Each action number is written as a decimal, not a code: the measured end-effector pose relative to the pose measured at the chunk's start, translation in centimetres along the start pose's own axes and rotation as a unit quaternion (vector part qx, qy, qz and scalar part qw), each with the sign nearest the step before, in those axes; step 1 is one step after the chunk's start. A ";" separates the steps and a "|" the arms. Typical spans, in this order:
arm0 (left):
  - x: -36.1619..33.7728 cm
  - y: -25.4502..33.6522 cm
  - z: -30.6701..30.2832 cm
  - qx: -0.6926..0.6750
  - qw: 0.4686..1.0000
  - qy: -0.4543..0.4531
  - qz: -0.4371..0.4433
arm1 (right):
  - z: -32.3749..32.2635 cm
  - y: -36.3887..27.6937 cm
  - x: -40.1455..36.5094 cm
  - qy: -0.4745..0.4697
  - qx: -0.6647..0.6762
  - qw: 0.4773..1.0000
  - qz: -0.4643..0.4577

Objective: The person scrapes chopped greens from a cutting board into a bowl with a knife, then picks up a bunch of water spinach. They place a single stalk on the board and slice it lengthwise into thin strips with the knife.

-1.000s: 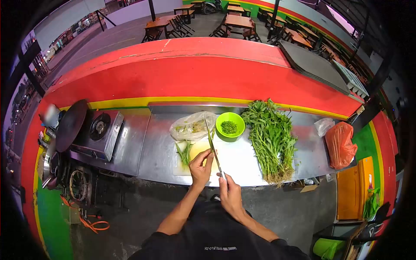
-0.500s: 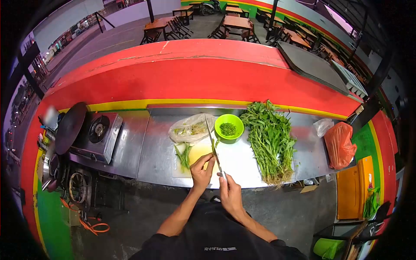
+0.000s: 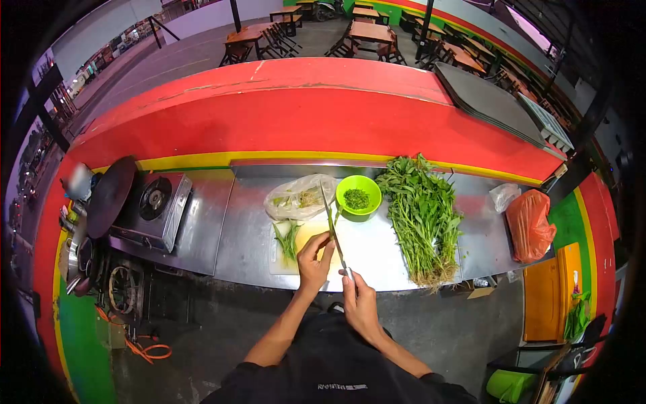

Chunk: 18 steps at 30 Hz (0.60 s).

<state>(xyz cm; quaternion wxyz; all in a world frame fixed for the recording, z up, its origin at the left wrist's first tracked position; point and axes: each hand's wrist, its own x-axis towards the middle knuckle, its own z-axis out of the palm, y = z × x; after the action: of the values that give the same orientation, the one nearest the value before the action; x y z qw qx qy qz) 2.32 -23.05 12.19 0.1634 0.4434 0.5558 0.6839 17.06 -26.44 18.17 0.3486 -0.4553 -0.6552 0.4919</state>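
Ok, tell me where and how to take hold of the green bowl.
Probably pinch the near right part of the rim, coming from the person's side. The green bowl stands upright with a round, open rim, and the chopped greens inside leave that edge bare. The knife points up past its left side, and the leafy bunch crowds its far right.

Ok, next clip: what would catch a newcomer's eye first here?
Probably the bright red wall arching behind the steel counter. Next, the lime-green bowl of chopped greens, with a big leafy bunch to its right. Nearer the camera wearer, the right hand holds a knife, the left hand a green stalk.
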 end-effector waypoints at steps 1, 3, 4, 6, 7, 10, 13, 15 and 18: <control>-0.2 -0.2 0.1 0.000 1.000 0.001 0.000 | 0.0 0.0 0.0 0.000 -0.001 1.000 0.000; -0.4 -0.2 0.4 -0.060 0.996 0.029 -0.052 | 0.1 -0.2 0.0 -0.001 0.003 1.000 -0.021; -0.5 -0.2 0.5 -0.078 0.994 0.040 -0.062 | 0.1 -0.2 0.0 -0.002 0.002 1.000 -0.021; -0.5 -0.1 0.4 -0.095 0.993 0.041 -0.064 | 0.0 -0.3 0.0 -0.007 -0.003 1.000 -0.017; -0.5 -0.2 0.4 -0.112 0.991 0.042 -0.066 | 0.0 -0.4 -0.1 -0.008 -0.004 1.000 -0.017; -0.6 -0.1 0.3 -0.128 0.988 0.042 -0.072 | 0.0 -0.7 -0.3 -0.013 -0.025 0.999 -0.026; -0.8 0.2 0.3 -0.119 0.989 0.042 -0.072 | 0.1 -0.4 -0.4 -0.012 -0.016 0.999 -0.042; -1.0 0.5 0.1 -0.093 0.993 0.019 -0.072 | 0.3 -0.1 -0.4 0.006 -0.020 0.999 -0.027; -1.4 0.4 0.4 -0.106 0.992 0.024 -0.071 | 0.1 -0.1 -0.2 0.007 -0.018 0.999 -0.034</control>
<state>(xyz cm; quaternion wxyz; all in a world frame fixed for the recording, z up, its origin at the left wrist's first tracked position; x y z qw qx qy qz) 3.52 -23.90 11.92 0.2439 0.3664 0.5142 0.7361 16.95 -26.65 18.25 0.3612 -0.4419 -0.6771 0.4645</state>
